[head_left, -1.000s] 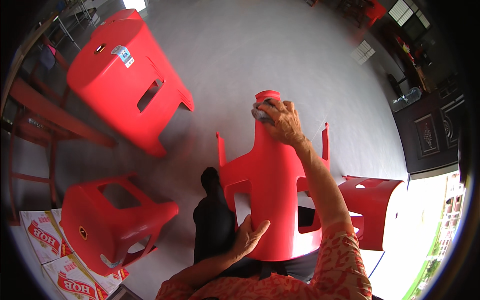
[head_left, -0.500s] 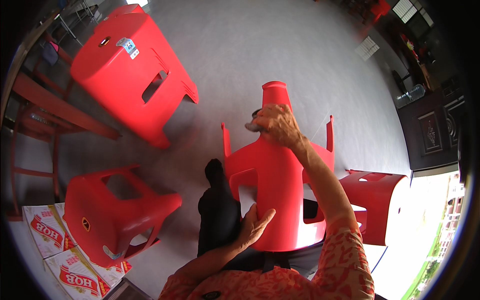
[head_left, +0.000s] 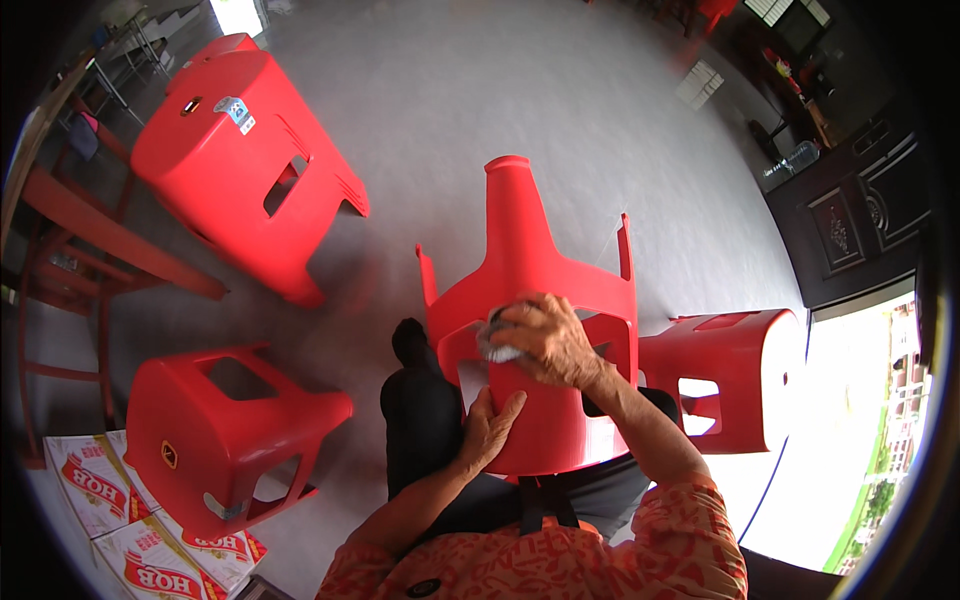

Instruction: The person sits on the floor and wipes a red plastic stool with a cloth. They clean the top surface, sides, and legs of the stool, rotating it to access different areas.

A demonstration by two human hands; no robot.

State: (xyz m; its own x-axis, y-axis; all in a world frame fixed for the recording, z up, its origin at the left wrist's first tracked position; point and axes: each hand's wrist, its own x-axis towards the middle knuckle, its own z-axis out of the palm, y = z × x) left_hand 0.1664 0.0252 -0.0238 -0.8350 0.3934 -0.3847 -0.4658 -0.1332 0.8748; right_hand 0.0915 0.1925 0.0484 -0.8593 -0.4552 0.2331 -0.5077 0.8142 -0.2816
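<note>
A red plastic stool lies on its side across my lap, legs pointing away and seat end toward my body. My right hand is closed over a crumpled grey-and-white cloth and presses it on the stool's upper side, below the base of a leg. At the stool's left edge, beside a side opening, my left hand holds on. Its thumb lies on the red surface, and the other fingertips are partly hidden at the edge.
Tilted red stools stand at the far left. Another stool lies on printed cartons at near left; one more lies on its side at right. A wooden chair stands left, a dark carved panel right.
My right hand has drawn the cloth from the stool's far leg back toward me onto its middle. My left hand keeps its place on the left edge. The view has shifted slightly.
</note>
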